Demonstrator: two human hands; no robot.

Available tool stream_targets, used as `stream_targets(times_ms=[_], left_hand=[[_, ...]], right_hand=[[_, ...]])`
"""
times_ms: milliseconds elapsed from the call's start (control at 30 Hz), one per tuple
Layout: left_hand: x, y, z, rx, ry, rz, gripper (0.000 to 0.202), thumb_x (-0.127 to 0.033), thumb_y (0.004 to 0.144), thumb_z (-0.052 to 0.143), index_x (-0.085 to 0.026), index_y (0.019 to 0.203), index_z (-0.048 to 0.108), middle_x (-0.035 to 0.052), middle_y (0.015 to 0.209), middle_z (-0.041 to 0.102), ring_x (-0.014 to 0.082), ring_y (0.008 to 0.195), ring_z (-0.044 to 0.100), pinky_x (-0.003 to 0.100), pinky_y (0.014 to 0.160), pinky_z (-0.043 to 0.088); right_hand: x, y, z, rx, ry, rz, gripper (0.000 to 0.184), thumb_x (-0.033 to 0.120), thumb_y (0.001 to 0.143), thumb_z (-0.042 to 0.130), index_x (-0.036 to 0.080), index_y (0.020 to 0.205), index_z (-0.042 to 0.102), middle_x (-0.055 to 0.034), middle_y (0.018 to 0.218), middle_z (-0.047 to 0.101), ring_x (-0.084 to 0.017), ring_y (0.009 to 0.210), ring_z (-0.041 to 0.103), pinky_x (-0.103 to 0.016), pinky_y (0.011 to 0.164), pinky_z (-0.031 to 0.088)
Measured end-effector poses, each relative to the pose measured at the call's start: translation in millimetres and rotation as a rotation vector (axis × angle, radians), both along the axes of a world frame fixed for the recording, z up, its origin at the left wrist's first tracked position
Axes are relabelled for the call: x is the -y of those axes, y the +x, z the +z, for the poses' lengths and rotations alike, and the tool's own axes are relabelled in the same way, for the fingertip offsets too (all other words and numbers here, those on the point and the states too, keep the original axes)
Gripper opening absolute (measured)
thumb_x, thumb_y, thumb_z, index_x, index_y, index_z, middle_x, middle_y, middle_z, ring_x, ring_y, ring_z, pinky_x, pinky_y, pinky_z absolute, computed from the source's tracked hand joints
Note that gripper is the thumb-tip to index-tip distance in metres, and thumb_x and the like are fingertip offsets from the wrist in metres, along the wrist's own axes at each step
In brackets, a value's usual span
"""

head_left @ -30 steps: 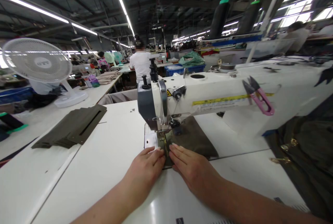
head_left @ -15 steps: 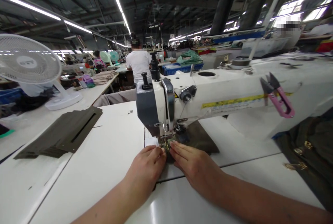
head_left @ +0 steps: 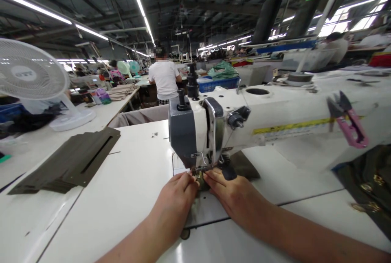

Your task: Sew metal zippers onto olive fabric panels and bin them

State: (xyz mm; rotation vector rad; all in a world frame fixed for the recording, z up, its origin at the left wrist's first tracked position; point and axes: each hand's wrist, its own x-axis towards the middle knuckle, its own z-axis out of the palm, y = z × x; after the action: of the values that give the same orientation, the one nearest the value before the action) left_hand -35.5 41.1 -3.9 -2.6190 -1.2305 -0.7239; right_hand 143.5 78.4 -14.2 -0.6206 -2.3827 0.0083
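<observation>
A white sewing machine (head_left: 275, 120) with a grey head stands on the white table (head_left: 128, 197). Under its presser foot lies a piece of dark olive fabric (head_left: 244, 166), mostly hidden behind the machine head. My left hand (head_left: 177, 204) lies on the table just left of the needle, fingers together and pressed down at the fabric's near edge. My right hand (head_left: 235, 197) lies just right of the needle, fingers flat on the same piece. The fingertips of both hands nearly meet below the presser foot.
A stack of dark olive cut pieces (head_left: 70, 161) lies at the table's left. Pink thread snips (head_left: 350, 122) hang on the machine arm. Dark fabric with brass fittings (head_left: 369, 185) is heaped at the right. A white fan (head_left: 30, 77) stands far left; a person in white (head_left: 165, 77) stands behind.
Both hands have slid forward toward the needle with the fabric, which has fed back under the machine head. The view has come closer to the machine.
</observation>
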Motion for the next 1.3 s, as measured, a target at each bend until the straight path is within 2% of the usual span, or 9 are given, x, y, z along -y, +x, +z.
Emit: stream_targets(times_ms=[67, 233, 533, 833, 1033, 1133, 1200, 1233, 1300], left_hand=[[0, -1, -2.2, 0.033, -0.009, -0.001, 0.014, -0.007, 0.084, 0.046, -0.014, 0.091, 0.055, 0.0098, 0.090, 0.060, 0.0207, 0.087, 0.058, 0.036, 0.077, 0.054], [-1, -2, -2.6, 0.054, -0.044, 0.015, 0.014, -0.009, 0.085, 0.044, -0.013, 0.085, 0.057, 0.0097, 0.087, 0.060, 0.0200, 0.083, 0.058, 0.035, 0.077, 0.053], [-1, -2, -1.9, 0.058, -0.044, 0.021, 0.017, -0.009, 0.085, 0.043, -0.012, 0.088, 0.060, 0.0102, 0.088, 0.060, 0.0193, 0.081, 0.058, 0.035, 0.076, 0.053], [-6, -2, -7.9, 0.081, -0.030, 0.080, 0.013, -0.009, 0.083, 0.048, -0.014, 0.080, 0.060, 0.0071, 0.083, 0.061, 0.0168, 0.072, 0.059, 0.031, 0.068, 0.054], [-7, -6, -6.6, 0.123, -0.036, 0.095, 0.013, -0.013, 0.085, 0.047, -0.016, 0.079, 0.059, 0.0066, 0.085, 0.062, 0.0164, 0.073, 0.060, 0.030, 0.068, 0.053], [1, -4, -1.8, 0.126, -0.001, 0.092, 0.015, -0.018, 0.087, 0.044, -0.016, 0.081, 0.058, 0.0070, 0.084, 0.062, 0.0181, 0.074, 0.059, 0.033, 0.068, 0.053], [13, 3, 0.9, 0.108, 0.035, 0.030, 0.015, -0.021, 0.087, 0.044, -0.015, 0.088, 0.058, 0.0092, 0.088, 0.062, 0.0200, 0.078, 0.059, 0.036, 0.070, 0.052], [19, 7, 1.8, 0.082, 0.048, -0.024, 0.019, -0.025, 0.087, 0.045, -0.013, 0.096, 0.057, 0.0116, 0.094, 0.061, 0.0219, 0.084, 0.059, 0.038, 0.073, 0.052], [33, 17, 2.4, -0.002, 0.060, -0.140, 0.036, -0.033, 0.087, 0.046, -0.009, 0.113, 0.050, 0.0163, 0.109, 0.059, 0.0259, 0.101, 0.055, 0.042, 0.084, 0.049]], right_hand=[[-1, 0, 0.3, 0.014, -0.004, -0.009, 0.025, 0.006, 0.085, 0.037, 0.012, 0.090, 0.061, -0.0111, 0.088, 0.066, -0.021, 0.088, 0.062, -0.033, 0.078, 0.053], [-5, -1, -0.3, 0.052, -0.007, -0.029, 0.021, 0.007, 0.083, 0.039, 0.012, 0.084, 0.059, -0.0134, 0.090, 0.066, -0.022, 0.089, 0.062, -0.034, 0.078, 0.053], [-3, 0, 3.8, 0.078, -0.121, -0.066, 0.014, 0.007, 0.080, 0.047, 0.013, 0.086, 0.057, -0.0104, 0.090, 0.065, -0.021, 0.089, 0.061, -0.033, 0.080, 0.050], [-3, -5, -0.7, 0.090, -0.186, -0.117, 0.015, 0.008, 0.081, 0.048, 0.014, 0.089, 0.060, -0.0098, 0.089, 0.064, -0.021, 0.088, 0.060, -0.033, 0.078, 0.049], [-10, 3, 0.6, 0.076, -0.134, -0.101, 0.010, 0.014, 0.080, 0.052, 0.016, 0.089, 0.058, -0.0078, 0.090, 0.063, -0.020, 0.086, 0.059, -0.031, 0.078, 0.047], [-12, 20, 6.5, 0.168, 0.012, -0.267, 0.013, 0.021, 0.076, 0.058, 0.013, 0.086, 0.058, -0.0120, 0.088, 0.061, -0.026, 0.086, 0.056, -0.038, 0.074, 0.046], [-2, 29, 8.1, 0.249, 0.103, -0.398, 0.004, 0.016, 0.075, 0.054, 0.014, 0.073, 0.057, -0.0118, 0.077, 0.060, -0.027, 0.076, 0.055, -0.038, 0.066, 0.046], [7, 31, 7.1, 0.270, 0.127, -0.407, 0.008, 0.012, 0.075, 0.051, 0.015, 0.068, 0.056, -0.0103, 0.072, 0.058, -0.025, 0.070, 0.055, -0.037, 0.062, 0.045], [33, 33, 1.4, 0.252, 0.131, -0.303, 0.013, 0.008, 0.073, 0.047, 0.016, 0.069, 0.055, -0.0067, 0.066, 0.058, -0.021, 0.061, 0.054, -0.033, 0.057, 0.044]])
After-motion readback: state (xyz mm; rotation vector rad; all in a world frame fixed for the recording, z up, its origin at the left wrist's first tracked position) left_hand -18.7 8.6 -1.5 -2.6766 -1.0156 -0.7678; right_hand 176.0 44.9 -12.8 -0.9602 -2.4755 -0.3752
